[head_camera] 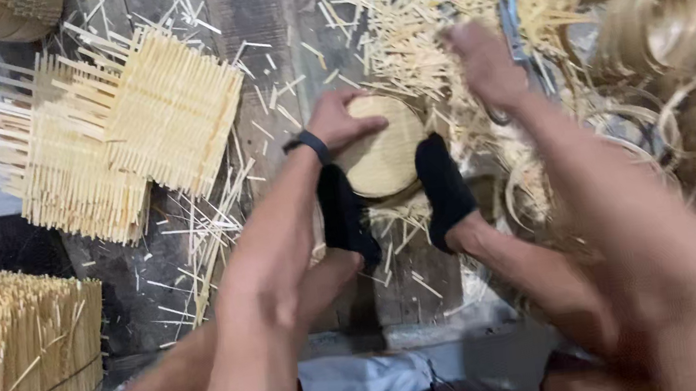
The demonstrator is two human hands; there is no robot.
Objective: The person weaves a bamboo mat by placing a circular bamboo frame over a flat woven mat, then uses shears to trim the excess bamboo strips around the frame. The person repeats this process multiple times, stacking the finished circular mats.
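The person is sitting over a plank floor [258, 22] littered with bamboo splints, and the big risk is sitting all around: the loose heap of strips [423, 12] is crowding right up to the work, so a stray stick could be snagging the piece or jabbing a palm. Woven mats [155, 113] are lying well apart to the left, out of trouble. At centre, the round woven disc [382, 152] is lying flat, face up, pinned between two black-socked feet [443, 189]; being round, it is showing no clear long axis, and its far edge is pointing toward the heap. If the feet are easing off, it could be spinning or sliding away. The left hand [338, 122] is pressing on the disc's rim, fingers curled over it. The right hand [481, 62] is blurring above the strips; I cannot tell whether it is gripping anything.
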